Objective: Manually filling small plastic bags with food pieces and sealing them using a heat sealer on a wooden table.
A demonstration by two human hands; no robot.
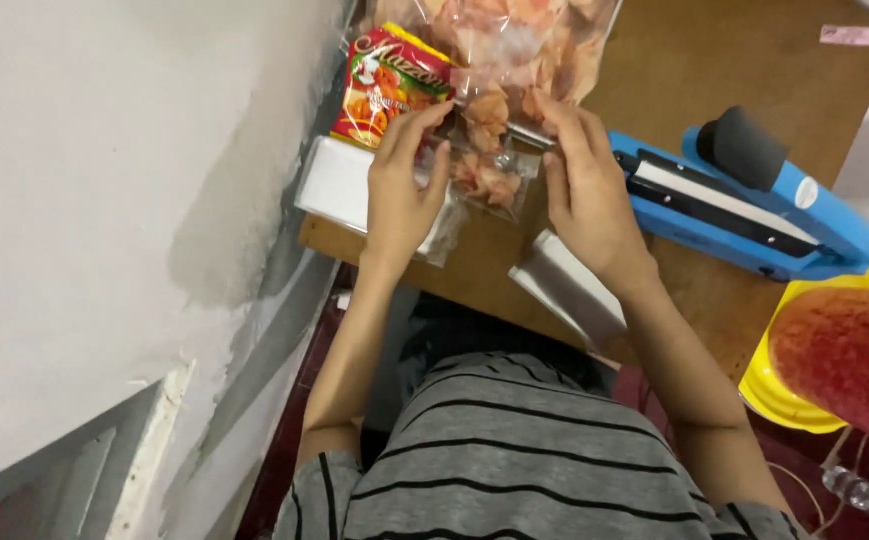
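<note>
Snack bag (494,170), clear plastic with orange chips, lay between both hands, long axis running away from the person, mouth pointing toward the blue sealer (754,215). Left hand (401,195) fingers pinched its left edge; right hand (587,195) fingers pinched its right.

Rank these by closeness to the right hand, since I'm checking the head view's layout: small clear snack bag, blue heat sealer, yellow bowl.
1. Small clear snack bag: held at the right hand.
2. Blue heat sealer: just right of it.
3. Yellow bowl: lower right, farthest.
</note>
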